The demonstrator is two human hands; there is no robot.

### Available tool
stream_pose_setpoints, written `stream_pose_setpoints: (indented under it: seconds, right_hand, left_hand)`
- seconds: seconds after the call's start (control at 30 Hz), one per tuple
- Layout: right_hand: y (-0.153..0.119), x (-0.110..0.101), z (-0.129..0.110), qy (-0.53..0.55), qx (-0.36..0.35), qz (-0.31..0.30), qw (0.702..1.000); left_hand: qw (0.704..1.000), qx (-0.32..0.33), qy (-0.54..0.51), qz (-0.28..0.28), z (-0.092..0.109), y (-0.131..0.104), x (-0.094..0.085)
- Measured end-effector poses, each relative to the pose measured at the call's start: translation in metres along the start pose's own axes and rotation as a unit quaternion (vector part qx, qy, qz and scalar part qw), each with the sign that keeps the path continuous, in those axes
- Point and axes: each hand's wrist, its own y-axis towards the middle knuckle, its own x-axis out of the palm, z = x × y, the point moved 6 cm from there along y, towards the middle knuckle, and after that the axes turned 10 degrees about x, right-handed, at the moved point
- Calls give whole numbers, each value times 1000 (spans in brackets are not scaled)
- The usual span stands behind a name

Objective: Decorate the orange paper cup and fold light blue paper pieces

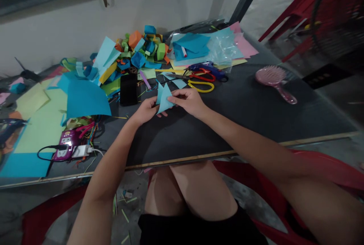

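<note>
So the folded light blue paper [165, 101] is right between the two hands, up over the middle of the tabletop [241, 112], with two pointed corners sticking upward. Left grip [147, 110] has it pinched at the lower left edge, and a couple of its fingertips peek out just under the bottom of the paper, so the rest of those fingers are behind it. Right grip [191, 101] is closed on the right side, thumb lying against the front face and the fingers curled near the edge. Can't really tell if the paper's bottom tip touches the surface or hangs just above it. Just past the hands there's a pair of yellow-handled scissors [203, 91], with a red handle [209, 71] right beside it. A black phone [128, 89] lies near the left grip, on its far left side, and a big bright blue sheet [87, 98] is further left. Behind all that is a messy heap of colourful paper pieces [138, 59]. The pink hairbrush [271, 75] sits well apart, off to the right.
</note>
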Motion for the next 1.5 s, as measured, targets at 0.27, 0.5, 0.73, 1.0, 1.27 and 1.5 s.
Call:
stream_pose_setpoints:
  seconds: [0.27, 0.5, 0.73, 1.0, 1.27, 1.5]
  right_hand:
    - [2, 1, 5, 54, 38, -5, 998]
    - [0, -2, 1, -43, -9, 19, 999]
    - [-2, 9, 4, -72, -7, -29, 997]
    - [-4, 8, 4, -98, -2, -20, 995]
    - [-4, 6, 3, -114, -7, -19, 993]
    - [-7, 8, 0, -120, 7, -35, 992]
  left_hand:
    - [999, -12, 40, -31, 1, -3, 4]
    - [970, 81, 98, 207, 9, -7, -22]
    - [945, 122, 162, 257, 22, -13, -18]
    - [938, 152, 199, 240, 25, -12, -11]
    - [938, 151, 205, 234, 27, -11, -8]
    - [932, 145, 224, 244, 29, -12, -10]
